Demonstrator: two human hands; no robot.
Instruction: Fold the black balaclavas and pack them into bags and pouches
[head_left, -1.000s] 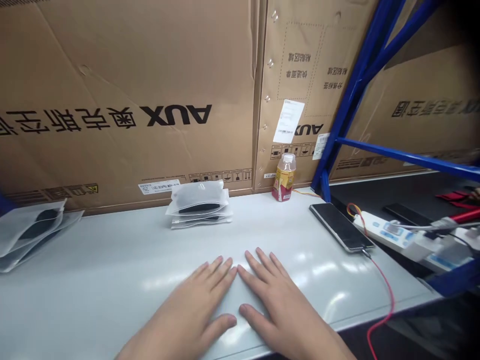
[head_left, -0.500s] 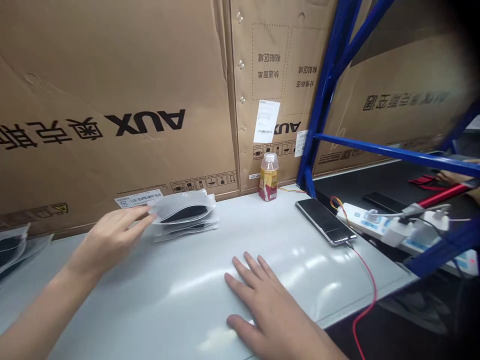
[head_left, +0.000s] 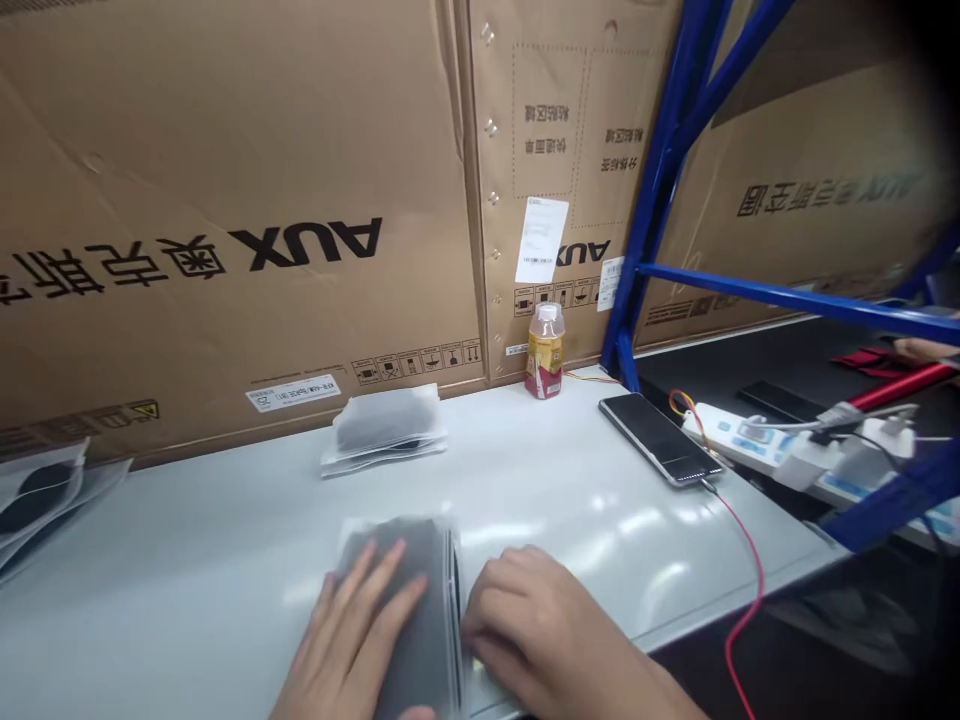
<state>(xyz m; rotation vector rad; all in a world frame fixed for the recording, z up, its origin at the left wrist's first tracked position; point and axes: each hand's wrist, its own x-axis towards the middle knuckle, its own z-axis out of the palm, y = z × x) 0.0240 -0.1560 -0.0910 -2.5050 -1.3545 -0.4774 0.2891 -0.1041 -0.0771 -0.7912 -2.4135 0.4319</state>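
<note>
A clear plastic pouch [head_left: 424, 590] with a flat dark item inside lies on the white table [head_left: 225, 540] right in front of me. My left hand [head_left: 352, 635] rests flat on top of it with the fingers stretched out. Curled fingers of my right hand [head_left: 525, 630] pinch the pouch's right edge. Further back stands a small stack of the same pouches [head_left: 386, 430], near the cardboard wall.
More pouches [head_left: 37, 490] lie at the left edge. A small bottle [head_left: 544, 350], a phone [head_left: 660, 450] on a red cable [head_left: 742, 600], and a power strip [head_left: 757, 440] sit to the right. Cardboard boxes [head_left: 225, 200] wall the back beside a blue rack [head_left: 660, 200]. Another person's hand [head_left: 922, 348] shows far right.
My left hand reached to the back stack, took one pouch and brought it down in front of me. My right hand went from flat on the table to curled at the pouch's edge.
</note>
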